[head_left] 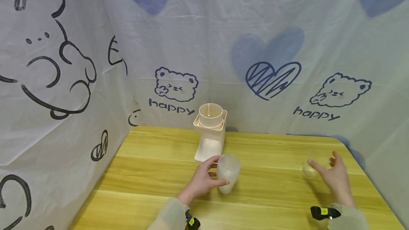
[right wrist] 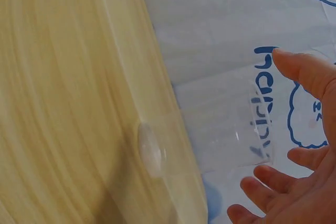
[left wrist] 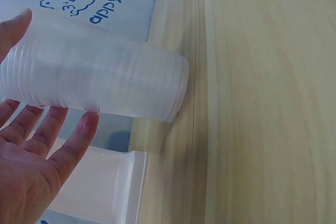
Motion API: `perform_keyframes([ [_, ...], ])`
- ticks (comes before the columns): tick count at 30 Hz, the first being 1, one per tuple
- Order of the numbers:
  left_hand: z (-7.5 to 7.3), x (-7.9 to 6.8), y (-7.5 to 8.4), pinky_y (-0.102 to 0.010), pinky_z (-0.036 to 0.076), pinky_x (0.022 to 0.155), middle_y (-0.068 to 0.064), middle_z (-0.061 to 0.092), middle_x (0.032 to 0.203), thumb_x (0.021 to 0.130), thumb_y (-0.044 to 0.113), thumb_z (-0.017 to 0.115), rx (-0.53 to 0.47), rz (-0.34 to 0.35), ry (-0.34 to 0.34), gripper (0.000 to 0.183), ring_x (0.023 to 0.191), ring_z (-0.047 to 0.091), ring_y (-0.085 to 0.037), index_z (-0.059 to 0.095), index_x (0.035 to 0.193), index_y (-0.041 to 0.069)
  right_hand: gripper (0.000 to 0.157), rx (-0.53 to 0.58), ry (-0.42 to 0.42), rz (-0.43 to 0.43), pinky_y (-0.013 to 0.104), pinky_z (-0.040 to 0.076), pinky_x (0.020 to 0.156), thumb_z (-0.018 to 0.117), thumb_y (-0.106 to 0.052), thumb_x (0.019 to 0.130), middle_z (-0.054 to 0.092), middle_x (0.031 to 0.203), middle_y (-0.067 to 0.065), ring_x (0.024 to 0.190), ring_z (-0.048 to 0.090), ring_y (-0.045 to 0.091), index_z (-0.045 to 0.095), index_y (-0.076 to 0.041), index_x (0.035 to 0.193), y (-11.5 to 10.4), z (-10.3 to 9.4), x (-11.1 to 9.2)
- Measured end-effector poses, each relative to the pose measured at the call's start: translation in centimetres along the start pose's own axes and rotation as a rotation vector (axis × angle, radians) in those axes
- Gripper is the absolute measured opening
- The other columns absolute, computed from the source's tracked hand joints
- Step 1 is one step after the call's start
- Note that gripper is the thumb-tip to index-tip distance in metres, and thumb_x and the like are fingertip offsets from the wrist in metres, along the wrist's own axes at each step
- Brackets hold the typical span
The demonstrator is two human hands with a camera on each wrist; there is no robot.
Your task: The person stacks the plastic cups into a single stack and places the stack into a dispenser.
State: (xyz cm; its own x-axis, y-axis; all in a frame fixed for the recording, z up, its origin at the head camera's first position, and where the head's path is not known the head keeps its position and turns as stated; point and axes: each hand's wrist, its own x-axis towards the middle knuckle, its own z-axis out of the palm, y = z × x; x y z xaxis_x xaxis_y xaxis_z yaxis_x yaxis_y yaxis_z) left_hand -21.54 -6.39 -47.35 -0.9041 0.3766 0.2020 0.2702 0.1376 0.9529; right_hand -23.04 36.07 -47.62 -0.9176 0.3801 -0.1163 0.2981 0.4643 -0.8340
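My left hand [head_left: 202, 180] curls its thumb and fingers round a stack of clear plastic cups [head_left: 229, 169] near the middle of the table. In the left wrist view, the nested rims of the cup stack [left wrist: 100, 72] show between the thumb and fingertips, and its far end is right at the tabletop. A single clear plastic cup [right wrist: 215, 135] stands upright on the right part of the table. My right hand [head_left: 336, 178] is beside this cup with thumb and fingers spread, and in the right wrist view a gap shows between the fingertips and the cup.
A cream-coloured holder [head_left: 210, 150] with a round open top stands at the back of the wooden table [head_left: 153, 176], just beyond the left hand. Printed cloth [head_left: 223, 45] hangs behind the table, and more hangs along its left side.
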Motion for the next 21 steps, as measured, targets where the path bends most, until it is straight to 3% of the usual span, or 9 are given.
perform_keyframes([
  [13, -0.1, 0.2, -0.1, -0.042, 0.054, 0.086, -0.012, 0.057, 0.122, 0.075, 0.002, 0.084, 0.008, 0.012, -0.005, 0.068, 0.107, 0.059, -0.027, 0.051, 0.136, 0.001, 0.113, -0.027, -0.050, 0.020, 0.064, 0.028, 0.106, 0.067, -0.054, 0.088, 0.015, 0.152, 0.037, 0.138, 0.019, 0.052, -0.006, 0.002, 0.154, 0.3, 0.7, 0.2],
  [21, 0.0, 0.2, 0.0, -0.041, 0.055, 0.086, -0.013, 0.057, 0.122, 0.075, 0.001, 0.083, 0.004, 0.012, -0.006, 0.069, 0.107, 0.059, -0.027, 0.051, 0.136, 0.000, 0.111, -0.023, -0.026, 0.028, 0.064, 0.032, 0.104, 0.065, -0.056, 0.088, 0.017, 0.152, 0.036, 0.137, 0.021, 0.052, -0.002, 0.002, 0.154, 0.2, 1.1, 0.1],
])
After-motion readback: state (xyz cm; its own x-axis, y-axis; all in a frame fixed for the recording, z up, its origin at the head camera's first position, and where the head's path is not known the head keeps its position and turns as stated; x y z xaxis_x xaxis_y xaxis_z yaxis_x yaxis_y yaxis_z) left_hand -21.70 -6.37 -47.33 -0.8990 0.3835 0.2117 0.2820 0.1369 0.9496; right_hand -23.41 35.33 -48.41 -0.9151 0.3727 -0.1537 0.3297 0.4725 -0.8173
